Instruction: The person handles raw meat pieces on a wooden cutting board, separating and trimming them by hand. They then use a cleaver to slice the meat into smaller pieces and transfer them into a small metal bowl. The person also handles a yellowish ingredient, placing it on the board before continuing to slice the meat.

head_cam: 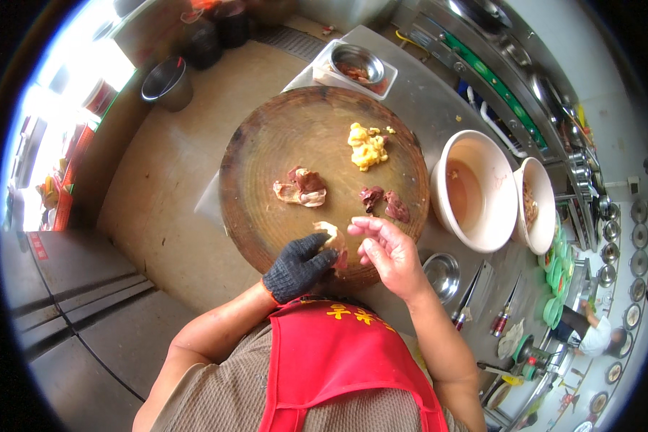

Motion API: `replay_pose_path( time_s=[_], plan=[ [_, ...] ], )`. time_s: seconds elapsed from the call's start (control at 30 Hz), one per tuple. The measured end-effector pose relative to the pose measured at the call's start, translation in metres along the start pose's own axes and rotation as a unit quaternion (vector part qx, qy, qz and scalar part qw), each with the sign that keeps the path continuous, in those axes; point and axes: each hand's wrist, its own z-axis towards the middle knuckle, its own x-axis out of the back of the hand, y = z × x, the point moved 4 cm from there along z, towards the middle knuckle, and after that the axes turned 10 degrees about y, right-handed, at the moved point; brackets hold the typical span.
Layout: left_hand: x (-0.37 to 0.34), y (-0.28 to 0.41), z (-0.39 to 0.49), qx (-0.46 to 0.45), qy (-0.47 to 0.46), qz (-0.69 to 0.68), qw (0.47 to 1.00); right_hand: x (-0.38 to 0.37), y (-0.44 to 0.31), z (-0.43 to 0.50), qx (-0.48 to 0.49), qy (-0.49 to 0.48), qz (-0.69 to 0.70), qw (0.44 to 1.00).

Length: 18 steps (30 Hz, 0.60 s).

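A round wooden chopping block (281, 129) stands before me. Over its near edge my left hand (301, 265), in a dark knitted glove, grips a piece of raw giblet (339, 249) with a pale yellowish rim. My bare right hand (386, 251) is just to its right, fingers apart and curled, holding nothing visible. Farther up the block lies a cluster of reddish and pale giblets (304, 188). Dark red organ pieces (395, 206) rest above my right hand, and a heap of yellow fat (367, 147) lies beyond them.
Right of the block stand a large pale basin (505, 216) with reddish liquid, a smaller basin (542, 216), a steel bowl (441, 276), a cleaver (471, 291) and another knife (507, 305). A plastic tub (391, 81) holds a steel bowl with meat. A person (594, 335) is at far right.
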Motion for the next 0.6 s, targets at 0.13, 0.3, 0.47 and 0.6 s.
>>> replay_pose_path(
  time_s=[0.13, 0.3, 0.47, 0.6],
  plan=[
    [-0.01, 0.005, -0.004, 0.058, -0.147, -0.086, 0.984, -0.003, -0.007, 0.01, 0.241, -0.062, -0.139, 0.958],
    [-0.011, 0.012, 0.0, -0.004, -0.143, 0.069, 0.987, -0.002, 0.02, 0.009, 0.013, -0.109, 0.006, 0.994],
    [-0.005, 0.008, 0.01, -0.105, -0.012, 0.2, 0.974, 0.014, 0.033, 0.007, -0.013, -0.08, -0.055, 0.995],
    [-0.009, 0.004, 0.016, -0.214, 0.039, 0.207, 0.954, 0.023, 0.041, 0.012, 0.008, -0.018, -0.084, 0.996]
  ],
)
